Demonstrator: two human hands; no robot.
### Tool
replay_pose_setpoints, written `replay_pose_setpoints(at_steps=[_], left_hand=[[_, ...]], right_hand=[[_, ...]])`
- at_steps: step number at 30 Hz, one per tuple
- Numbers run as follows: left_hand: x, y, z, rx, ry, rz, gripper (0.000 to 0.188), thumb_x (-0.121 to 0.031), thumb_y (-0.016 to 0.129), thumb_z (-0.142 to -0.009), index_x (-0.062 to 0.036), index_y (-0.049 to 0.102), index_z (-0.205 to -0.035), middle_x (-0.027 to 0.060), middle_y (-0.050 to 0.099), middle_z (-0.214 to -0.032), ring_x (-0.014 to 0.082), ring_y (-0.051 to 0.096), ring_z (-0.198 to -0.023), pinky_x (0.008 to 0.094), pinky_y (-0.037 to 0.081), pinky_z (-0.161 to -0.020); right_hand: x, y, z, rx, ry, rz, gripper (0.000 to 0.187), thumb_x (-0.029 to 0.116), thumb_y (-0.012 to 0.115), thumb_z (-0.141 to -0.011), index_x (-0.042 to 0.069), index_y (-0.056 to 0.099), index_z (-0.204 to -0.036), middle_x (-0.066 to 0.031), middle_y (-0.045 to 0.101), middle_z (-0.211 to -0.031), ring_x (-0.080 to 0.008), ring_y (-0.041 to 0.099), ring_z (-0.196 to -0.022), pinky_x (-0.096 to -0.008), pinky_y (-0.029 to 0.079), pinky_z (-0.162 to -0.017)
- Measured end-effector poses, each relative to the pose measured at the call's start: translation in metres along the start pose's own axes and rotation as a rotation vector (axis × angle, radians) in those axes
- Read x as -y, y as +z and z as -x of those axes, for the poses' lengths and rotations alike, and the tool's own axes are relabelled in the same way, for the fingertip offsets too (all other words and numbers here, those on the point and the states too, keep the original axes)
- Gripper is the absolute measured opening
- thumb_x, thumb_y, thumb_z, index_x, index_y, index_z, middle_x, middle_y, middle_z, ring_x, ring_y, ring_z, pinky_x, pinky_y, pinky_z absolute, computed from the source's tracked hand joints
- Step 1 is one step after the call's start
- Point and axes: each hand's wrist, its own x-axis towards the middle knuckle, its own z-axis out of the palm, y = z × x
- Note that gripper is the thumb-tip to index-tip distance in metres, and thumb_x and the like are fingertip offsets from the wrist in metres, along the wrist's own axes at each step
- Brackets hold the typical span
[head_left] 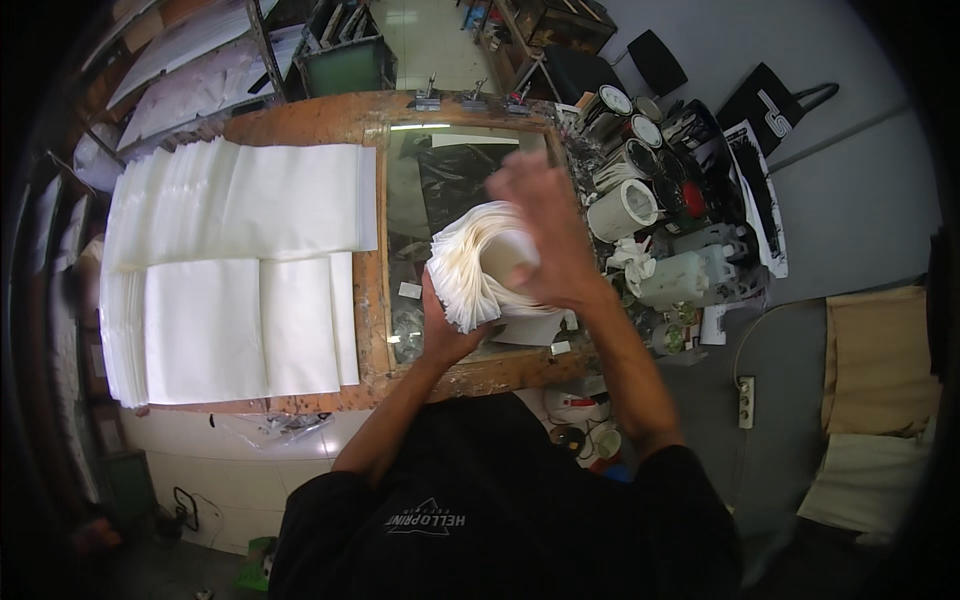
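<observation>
Over the glass panel, a thick bundle of white sheets point(470, 262) is curled into a loose roll, its many edges fanned out on the left. My left hand point(447, 325) grips the bundle from below and the left side, with part of the fingers hidden under it. At the bundle's right side is my right hand point(545, 225), blurred by motion. Its fingers stretch away from me and its thumb stands apart near the hollow of the roll. Left of the glass, overlapping white sheets point(205, 325) lie in two rows on the wooden table point(372, 345).
The framed glass panel point(405, 215) has black film under or on it. Metal clamps point(427, 97) line the table's far edge. Paint cans and a white tub point(622, 210) crowd the right side, with cloudy plastic jugs point(680, 275) nearer me. A power strip point(746, 402) hangs on the wall.
</observation>
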Motion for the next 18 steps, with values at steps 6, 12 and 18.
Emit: replay_pose_setpoints(at_steps=[6,12,18], left_hand=[[0.02,0.003,0.011,0.089,-0.157,0.006,0.076,-0.03,0.085,-0.077,-0.0029,0.05,-0.139,0.0215,0.049,-0.14,0.0413,0.042,-0.134,0.0536,0.019,-0.12],[0.034,0.004,0.018,0.051,-0.163,-0.086,0.067,-0.018,0.085,-0.076,-0.0008,0.056,-0.133,0.0207,0.059,-0.132,0.036,0.051,-0.128,0.0492,0.028,-0.117],[0.02,0.011,-0.003,-0.282,-0.282,0.188,0.058,-0.003,0.08,-0.074,0.0072,0.057,-0.126,0.0194,0.065,-0.122,0.0253,0.062,-0.113,0.0388,0.048,-0.099]], right_hand=[[-0.005,-0.016,-0.004,-0.23,0.122,0.008,0.093,0.076,0.047,-0.088,0.015,0.036,-0.158,-0.023,0.025,-0.164,-0.0457,0.016,-0.153,-0.0646,0.008,-0.122],[-0.027,-0.011,0.048,-0.617,0.351,-0.453,0.075,0.052,0.039,-0.1,0.002,0.034,-0.155,-0.0225,0.038,-0.155,-0.0359,0.035,-0.145,-0.0519,0.021,-0.122],[-0.017,0.115,0.17,-0.594,0.746,-0.872,0.081,0.01,0.067,-0.083,0.003,0.031,-0.155,-0.0183,0.048,-0.148,-0.0321,0.05,-0.135,-0.0432,0.036,-0.115]])
